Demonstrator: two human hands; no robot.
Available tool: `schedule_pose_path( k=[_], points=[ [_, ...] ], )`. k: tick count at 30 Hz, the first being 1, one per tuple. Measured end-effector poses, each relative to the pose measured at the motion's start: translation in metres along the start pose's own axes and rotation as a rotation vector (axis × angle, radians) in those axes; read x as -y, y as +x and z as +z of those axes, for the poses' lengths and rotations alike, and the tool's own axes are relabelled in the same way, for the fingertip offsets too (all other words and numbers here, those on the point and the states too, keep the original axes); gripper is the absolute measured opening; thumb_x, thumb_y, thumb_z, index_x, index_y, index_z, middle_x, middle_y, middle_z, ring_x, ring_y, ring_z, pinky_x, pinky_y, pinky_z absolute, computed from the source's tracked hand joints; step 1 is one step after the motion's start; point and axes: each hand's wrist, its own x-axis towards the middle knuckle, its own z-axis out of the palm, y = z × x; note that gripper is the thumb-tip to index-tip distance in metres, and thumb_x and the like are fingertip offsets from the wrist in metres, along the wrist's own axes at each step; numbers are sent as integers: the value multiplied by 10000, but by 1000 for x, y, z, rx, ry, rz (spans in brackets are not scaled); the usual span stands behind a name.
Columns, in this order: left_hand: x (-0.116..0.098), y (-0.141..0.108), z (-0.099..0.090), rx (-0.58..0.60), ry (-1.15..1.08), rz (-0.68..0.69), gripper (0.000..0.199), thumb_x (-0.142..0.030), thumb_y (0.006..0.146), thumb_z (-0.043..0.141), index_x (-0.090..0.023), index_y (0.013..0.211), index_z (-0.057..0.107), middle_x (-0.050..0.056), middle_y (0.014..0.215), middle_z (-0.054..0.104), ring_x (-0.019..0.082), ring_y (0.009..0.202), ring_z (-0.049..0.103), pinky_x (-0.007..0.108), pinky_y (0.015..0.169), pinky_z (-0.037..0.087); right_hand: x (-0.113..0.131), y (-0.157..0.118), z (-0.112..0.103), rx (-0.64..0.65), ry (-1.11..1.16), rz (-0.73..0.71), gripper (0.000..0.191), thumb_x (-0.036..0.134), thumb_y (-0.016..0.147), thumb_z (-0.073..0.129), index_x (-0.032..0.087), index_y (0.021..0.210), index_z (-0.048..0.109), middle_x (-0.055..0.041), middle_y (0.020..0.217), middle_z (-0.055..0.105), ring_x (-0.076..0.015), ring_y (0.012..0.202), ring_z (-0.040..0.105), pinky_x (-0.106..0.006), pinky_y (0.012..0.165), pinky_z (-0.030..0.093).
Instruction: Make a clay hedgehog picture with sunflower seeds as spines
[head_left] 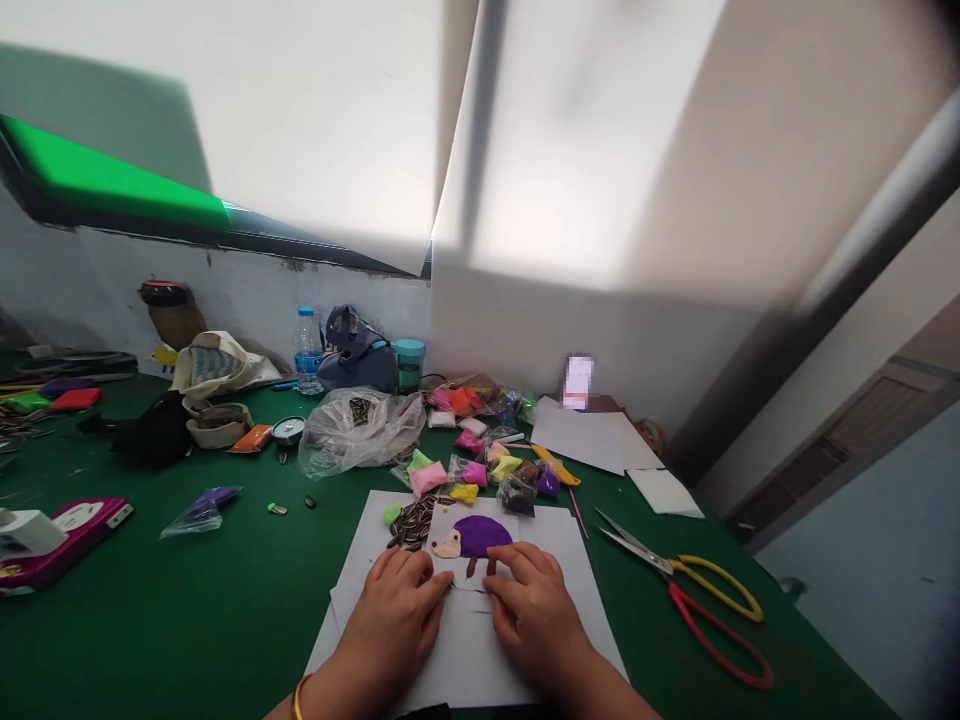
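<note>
A clay hedgehog picture [482, 536] lies on the white paper [465, 650] before me, with a purple body, a pale face and brown legs. My right hand [536, 605] bends over its right side, thumb and forefinger closing on a brown clay leg [491, 567]. The other brown leg [471, 568] stands free between my hands. My left hand [401, 610] rests on the paper at the lower left of the hedgehog, thumb stretched out and fingers loosely bent, holding nothing that I can see. Striped sunflower seeds [412, 522] are heaped just beyond it.
Large scissors [671, 570] with red and yellow handles lie open at the right. Coloured clay packets [472, 470] and a plastic bag of seeds [360, 430] lie behind the paper. A water bottle [307, 355] and a lidded cup [409, 365] stand by the wall.
</note>
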Motion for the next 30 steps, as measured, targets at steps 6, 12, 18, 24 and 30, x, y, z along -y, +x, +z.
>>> schedule_pose_path(
  k=[6,12,18,24,30],
  points=[
    [0,0,-1,-9,-28,-8,345,-103,819,573,-296,1089,669,27,951,601,221,908,551,470,948,398,0,1,6,10,-16,-60,218,121,796,638,294,897,724,-14,1160,683,-255,1085,561,-433,921,421],
    [-1,0,-1,11,-32,-23,336,-104,831,559,-293,1088,664,32,975,600,234,940,562,494,966,389,1,9,10,43,-26,-49,169,88,797,638,253,796,674,-18,1147,694,-256,1088,566,-433,920,424],
    [-1,-1,0,32,-10,-22,327,-107,834,551,-289,1086,654,35,974,607,232,945,562,507,977,392,1,13,13,71,-26,-71,166,73,779,635,234,819,649,-24,1168,691,-251,1102,565,-412,914,426],
    [0,-1,-1,-12,-12,-2,360,-99,801,555,-278,1103,632,37,1025,614,231,977,561,517,1031,353,-1,13,9,55,57,47,222,22,722,594,234,756,648,-29,1134,694,-245,1083,574,-410,926,444],
    [-6,12,-14,15,-72,-31,292,-109,789,600,-273,1022,662,29,967,613,230,914,544,437,885,417,-7,16,4,75,147,128,216,40,718,608,245,741,676,-28,1127,695,-252,1078,584,-401,898,468]
  ],
)
